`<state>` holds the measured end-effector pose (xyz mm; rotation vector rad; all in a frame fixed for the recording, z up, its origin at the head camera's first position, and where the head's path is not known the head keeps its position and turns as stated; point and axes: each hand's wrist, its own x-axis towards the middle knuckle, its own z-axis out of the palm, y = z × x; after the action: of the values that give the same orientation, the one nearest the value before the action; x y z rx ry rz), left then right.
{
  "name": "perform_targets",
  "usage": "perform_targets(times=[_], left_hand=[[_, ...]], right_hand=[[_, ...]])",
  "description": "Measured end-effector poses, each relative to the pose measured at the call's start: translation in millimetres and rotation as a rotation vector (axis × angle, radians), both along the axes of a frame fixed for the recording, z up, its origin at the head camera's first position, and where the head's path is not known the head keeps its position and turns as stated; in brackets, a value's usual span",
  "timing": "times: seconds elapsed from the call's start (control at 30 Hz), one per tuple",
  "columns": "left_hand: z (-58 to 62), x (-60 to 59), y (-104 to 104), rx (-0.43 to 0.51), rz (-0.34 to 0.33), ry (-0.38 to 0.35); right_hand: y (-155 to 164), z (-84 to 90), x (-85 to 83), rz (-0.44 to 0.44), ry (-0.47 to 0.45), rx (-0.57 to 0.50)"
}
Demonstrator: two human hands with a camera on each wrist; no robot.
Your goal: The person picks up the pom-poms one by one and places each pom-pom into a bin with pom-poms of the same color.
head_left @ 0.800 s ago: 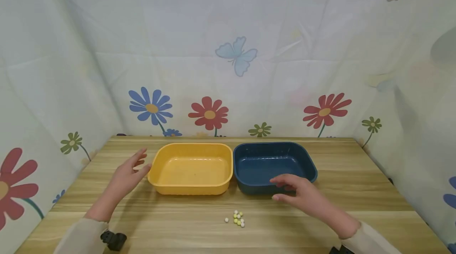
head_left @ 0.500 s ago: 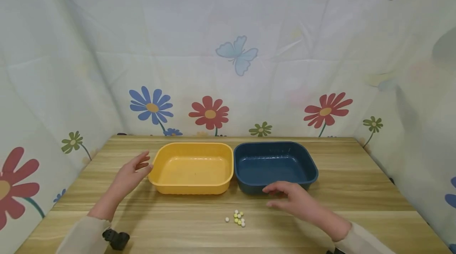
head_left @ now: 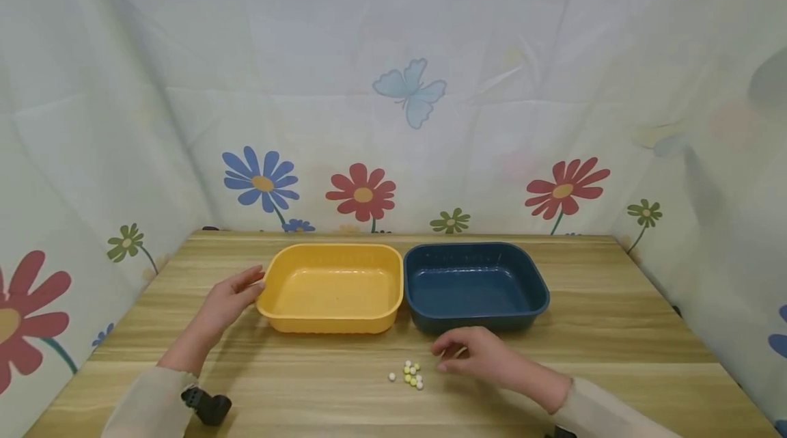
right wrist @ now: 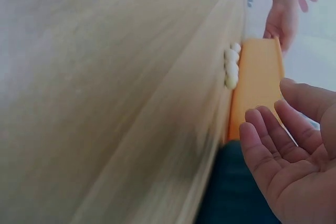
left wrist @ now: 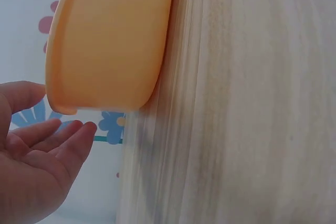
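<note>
Several small white and pale yellow balls (head_left: 412,375) lie in a loose cluster on the table, with one white ball (head_left: 392,377) a little to the left. My right hand (head_left: 476,356) hovers just right of them, in front of the dark blue bin (head_left: 476,324), fingers loosely bent and holding nothing. In the right wrist view the palm and parted fingers of that hand (right wrist: 294,156) show bare. At the left side of the yellow bin (head_left: 335,325), my left hand (head_left: 224,301) has its fingertips right at the rim. Its thumb and fingers stand apart in the left wrist view.
The two bins stand side by side near the back of the wooden table (head_left: 295,390), and both look bare inside. A curtain (head_left: 307,48) printed with flowers and butterflies hangs behind and on both sides. A black wrist camera (head_left: 209,407) sits on the left sleeve.
My right hand has come down and left, from over the blue bin's front edge to beside the balls. The left hand has shifted slightly toward the yellow bin's rim.
</note>
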<state>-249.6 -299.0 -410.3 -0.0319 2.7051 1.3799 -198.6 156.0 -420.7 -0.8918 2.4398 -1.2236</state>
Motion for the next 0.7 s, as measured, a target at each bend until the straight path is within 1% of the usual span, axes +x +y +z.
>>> perform_targets(times=[0.13, 0.27, 0.47, 0.67, 0.7], left_hand=[[-1.7, -1.7, 0, 0.044, -0.011, -0.01], [-1.4, -2.4, 2, 0.086, -0.011, -0.042], [0.2, -2.2, 2, 0.115, -0.011, -0.06], [-1.0, -1.0, 1, 0.142, -0.008, -0.077], [-1.4, -0.8, 0, 0.148, -0.007, -0.078]], right_hand=[[-6, -1.8, -2.4, 0.014, 0.012, 0.025], [-11, -2.7, -4.2, 0.035, 0.046, 0.032], [-17, -6.1, -8.6, 0.031, 0.027, 0.046], [-22, -8.2, -10.3, 0.041, 0.0, 0.05], [-23, -8.7, -10.8, 0.047, 0.006, 0.056]])
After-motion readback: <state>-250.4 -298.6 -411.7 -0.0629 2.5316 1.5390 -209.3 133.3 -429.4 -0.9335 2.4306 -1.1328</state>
